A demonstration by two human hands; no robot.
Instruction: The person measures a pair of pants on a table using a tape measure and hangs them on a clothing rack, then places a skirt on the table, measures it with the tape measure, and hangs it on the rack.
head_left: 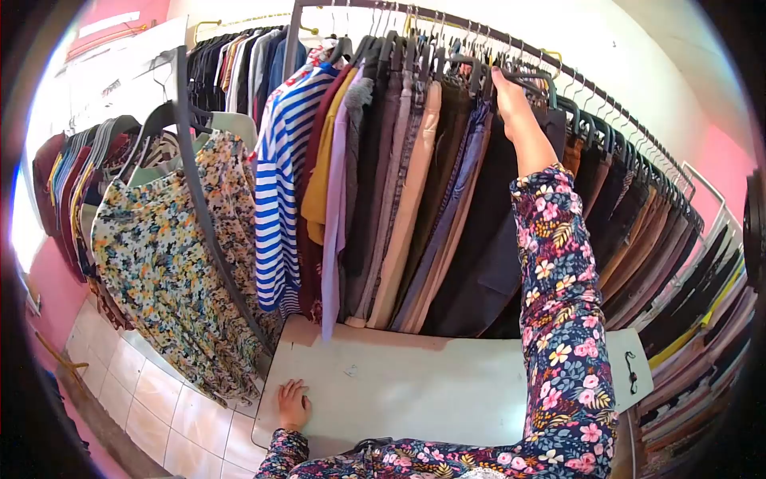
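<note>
Dark trousers hang from the rail, below and beside the raised right hand, which is at a black hanger; its fingers are partly hidden, so I cannot tell its grip. The left hand lies partly open on the desk, well apart. Neighbouring clothes partly cover the trousers.

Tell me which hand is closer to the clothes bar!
Right. The right hand is up at the hangers, just under the bar; the left hand rests on the table, far below it.

Right hand at clothes rail, left hand on table
</note>
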